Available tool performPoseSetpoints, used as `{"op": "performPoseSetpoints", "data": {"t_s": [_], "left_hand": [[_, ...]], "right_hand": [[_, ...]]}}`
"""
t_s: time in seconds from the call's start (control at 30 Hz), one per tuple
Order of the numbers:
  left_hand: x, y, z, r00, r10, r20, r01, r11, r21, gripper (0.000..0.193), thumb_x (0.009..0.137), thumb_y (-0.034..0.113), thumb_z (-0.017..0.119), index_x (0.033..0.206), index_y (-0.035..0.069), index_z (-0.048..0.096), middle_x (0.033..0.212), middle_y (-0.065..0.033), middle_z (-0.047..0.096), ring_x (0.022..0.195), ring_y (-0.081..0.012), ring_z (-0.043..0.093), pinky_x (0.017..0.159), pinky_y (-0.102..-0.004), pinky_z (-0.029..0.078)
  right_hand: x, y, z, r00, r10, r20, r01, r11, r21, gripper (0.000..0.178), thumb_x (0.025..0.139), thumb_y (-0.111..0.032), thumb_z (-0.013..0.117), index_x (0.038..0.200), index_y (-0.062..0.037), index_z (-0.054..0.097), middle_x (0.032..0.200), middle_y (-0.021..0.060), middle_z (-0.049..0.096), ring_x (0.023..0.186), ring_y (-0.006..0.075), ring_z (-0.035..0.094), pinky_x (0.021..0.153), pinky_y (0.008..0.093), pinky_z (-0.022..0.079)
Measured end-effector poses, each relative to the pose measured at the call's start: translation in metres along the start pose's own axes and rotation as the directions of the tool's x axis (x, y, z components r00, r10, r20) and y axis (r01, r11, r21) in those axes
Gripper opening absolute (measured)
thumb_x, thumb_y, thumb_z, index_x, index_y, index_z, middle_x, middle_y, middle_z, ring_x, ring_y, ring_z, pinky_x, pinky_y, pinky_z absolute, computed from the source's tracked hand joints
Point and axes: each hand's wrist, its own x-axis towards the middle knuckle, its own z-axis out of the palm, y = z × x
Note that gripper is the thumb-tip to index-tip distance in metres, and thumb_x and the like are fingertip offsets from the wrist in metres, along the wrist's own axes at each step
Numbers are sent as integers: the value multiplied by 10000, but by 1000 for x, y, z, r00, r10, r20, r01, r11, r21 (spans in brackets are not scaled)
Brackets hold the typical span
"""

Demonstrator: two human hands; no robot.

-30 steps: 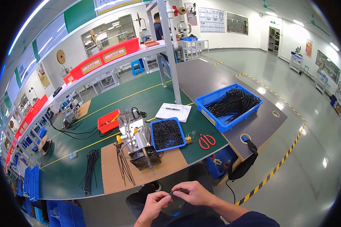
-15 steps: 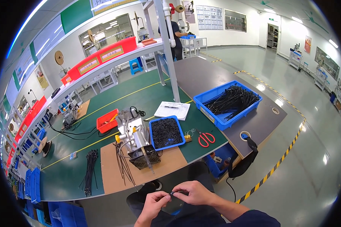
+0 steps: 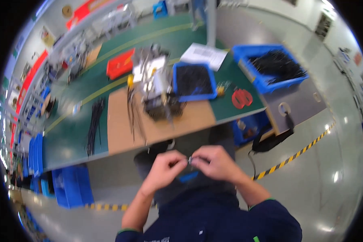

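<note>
My left hand (image 3: 165,168) and my right hand (image 3: 215,162) meet above my lap, just off the table's front edge. Both are closed in a pinch, fingertips nearly touching. Between them is a small dark piece with a pale, shiny spot (image 3: 190,160); blur and fingers hide its exact kind. Beyond my hands, on a brown cardboard sheet (image 3: 119,117), stands a metal bench machine (image 3: 159,82) with a black fan grille (image 3: 163,109). Several thin black cables (image 3: 134,117) lie beside it. To its right, a blue tray (image 3: 213,95) holds many small black parts (image 3: 193,78).
Red-handled scissors (image 3: 242,99) lie near the front edge, right of the tray. A large blue bin (image 3: 266,86) contains black cables (image 3: 276,64). A cable bundle (image 3: 95,125) rests at left. A paper sheet (image 3: 205,55), red tray (image 3: 120,64) and tape roll (image 3: 284,108) are farther out.
The view has tipped downward, so the table sits higher and more of my arms and torso shows. Both hands remain together, pinching the small piece.
</note>
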Motion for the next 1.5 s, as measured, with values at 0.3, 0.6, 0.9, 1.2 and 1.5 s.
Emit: {"op": "performPoseSetpoints", "data": {"t_s": [0.3,0.6,0.9,1.2,1.5], "left_hand": [[3,-11,-17,983,-181,-7,179,975,-129,159,1010,119,743,1003,-39,762,745,43,633,658,-17,497,562,-247,404],[0,-23,-24,984,-176,35,180,964,-194,136,983,85,743,1005,-47,764,733,56,630,662,-3,493,562,-231,390],[7,-18,-25,980,-195,32,197,958,-207,70,964,20,748,971,-49,756,830,21,694,706,-7,525,611,-207,410],[9,-18,-25,997,-71,-3,70,985,-156,53,932,-4,743,928,-55,734,850,-4,692,696,-19,515,580,-216,384],[11,-17,-27,996,67,-56,-67,998,-4,57,934,17,738,928,-40,733,821,-35,683,693,-53,594,590,-238,465]], "right_hand": [[20,-1,16,957,267,118,-287,934,215,144,990,-48,746,1062,76,726,930,139,762,817,160,720,758,324,598],[23,2,23,968,217,123,-240,947,214,136,980,-45,752,1058,63,726,956,154,763,849,212,754,789,335,610],[27,5,22,973,200,116,-220,956,192,125,971,-32,758,1053,58,730,947,147,760,839,198,748,759,323,597],[22,20,31,985,172,27,-172,939,299,121,950,-21,786,1043,46,748,910,103,739,761,128,666,657,272,514],[25,19,33,989,146,3,-141,949,283,122,934,-26,800,1033,31,756,892,98,734,746,133,650,637,277,491]]}}
